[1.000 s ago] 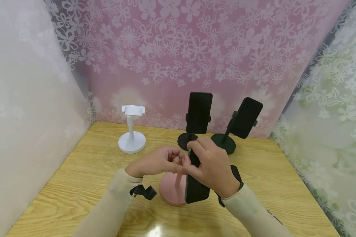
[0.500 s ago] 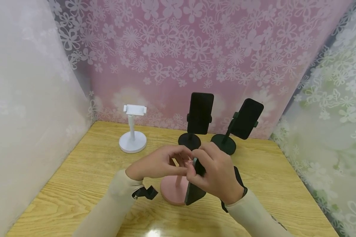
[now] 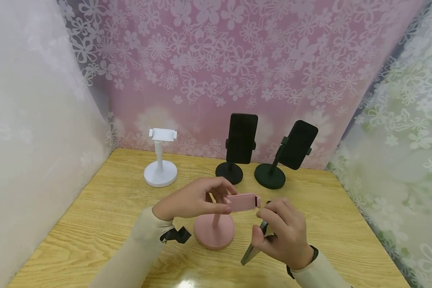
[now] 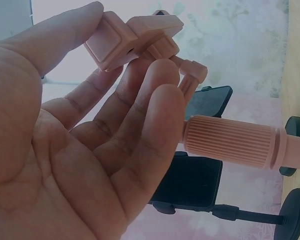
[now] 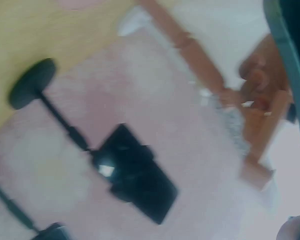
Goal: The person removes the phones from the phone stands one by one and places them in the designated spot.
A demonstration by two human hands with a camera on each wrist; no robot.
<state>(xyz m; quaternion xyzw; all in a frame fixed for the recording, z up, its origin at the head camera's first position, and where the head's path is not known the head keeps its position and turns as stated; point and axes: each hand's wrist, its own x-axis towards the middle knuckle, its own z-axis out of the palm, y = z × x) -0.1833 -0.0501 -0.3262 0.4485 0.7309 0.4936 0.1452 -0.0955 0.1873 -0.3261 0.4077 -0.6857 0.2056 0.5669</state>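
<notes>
A pink phone stand (image 3: 215,233) stands upright on the table at the near middle, its holder head (image 3: 242,203) bare and facing up toward the head camera. My left hand (image 3: 198,198) pinches the left end of that head; in the left wrist view, the thumb is on one side of the pink clamp (image 4: 109,42), with fingers behind it. To the right, my right hand (image 3: 286,234) grips a smartphone (image 3: 251,255), tilted and seen nearly edge-on, apart from the stand. The phone's edge (image 5: 292,70) fills the right side of the right wrist view.
A white phone stand (image 3: 160,174) with a bare head stands at the back left. Behind my hands are a black stand (image 3: 229,173) and a dark green stand (image 3: 270,176), each bearing a dark phone. Floral curtains (image 3: 216,60) enclose the wooden table (image 3: 104,208).
The phone has come away from the pink holder, moving right and toward me in my right hand and turning edge-on. The holder is now uncovered. My left hand stays at its end.
</notes>
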